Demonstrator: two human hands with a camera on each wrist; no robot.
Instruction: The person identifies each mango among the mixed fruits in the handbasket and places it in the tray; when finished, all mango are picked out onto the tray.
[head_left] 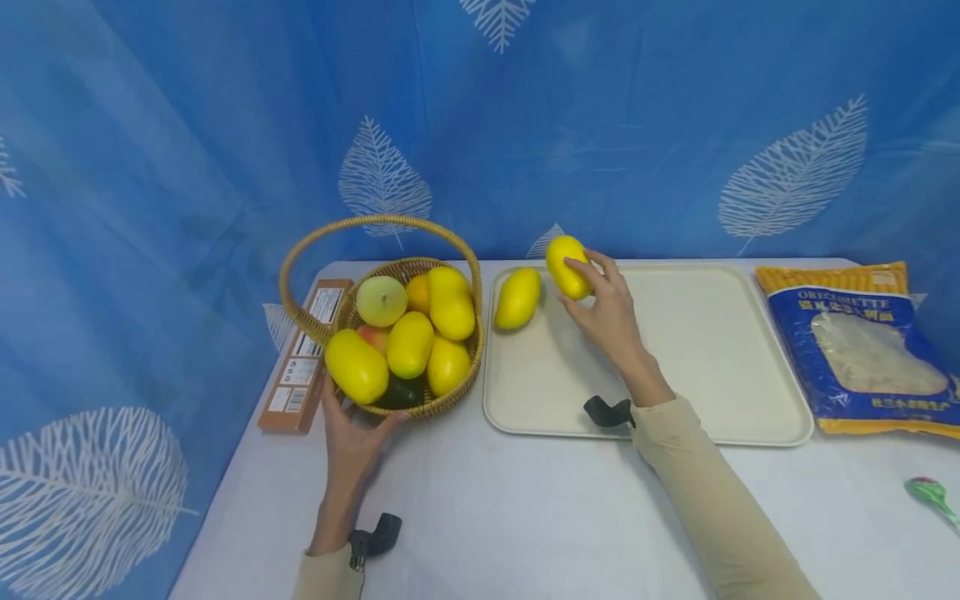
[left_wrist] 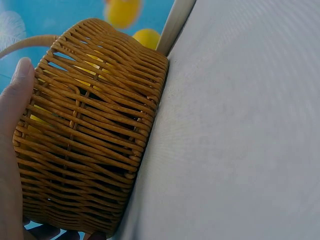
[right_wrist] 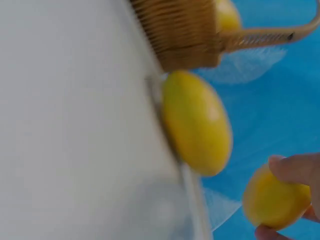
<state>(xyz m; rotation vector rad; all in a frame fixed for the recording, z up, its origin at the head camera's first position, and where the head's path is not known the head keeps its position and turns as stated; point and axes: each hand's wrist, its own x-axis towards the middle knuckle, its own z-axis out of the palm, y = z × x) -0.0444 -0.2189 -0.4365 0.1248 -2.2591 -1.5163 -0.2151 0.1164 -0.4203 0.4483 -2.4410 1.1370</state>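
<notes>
My right hand [head_left: 611,317] pinches a yellow mango [head_left: 564,257] between thumb and fingers, above the back left part of the cream tray [head_left: 697,350]. Another mango [head_left: 517,298] lies on that tray near its left edge; in the right wrist view this mango [right_wrist: 196,122] shows close to the basket. With thumb and fingers spread round its near left side, my left hand [head_left: 352,442] holds the wicker basket [left_wrist: 90,115]. Inside are several mangoes [head_left: 452,304], a pale green round fruit [head_left: 382,301], an orange fruit [head_left: 417,293], a reddish fruit partly hidden, and a dark green one [head_left: 402,393].
The basket's tall handle [head_left: 381,220] arches over the fruit. Left of it lies a brown box [head_left: 300,367] with white labels. A blue and yellow pasta bag [head_left: 862,350] is right of the tray. A green-wrapped lollipop [head_left: 930,493] lies at the right edge. Blue curtain hangs behind.
</notes>
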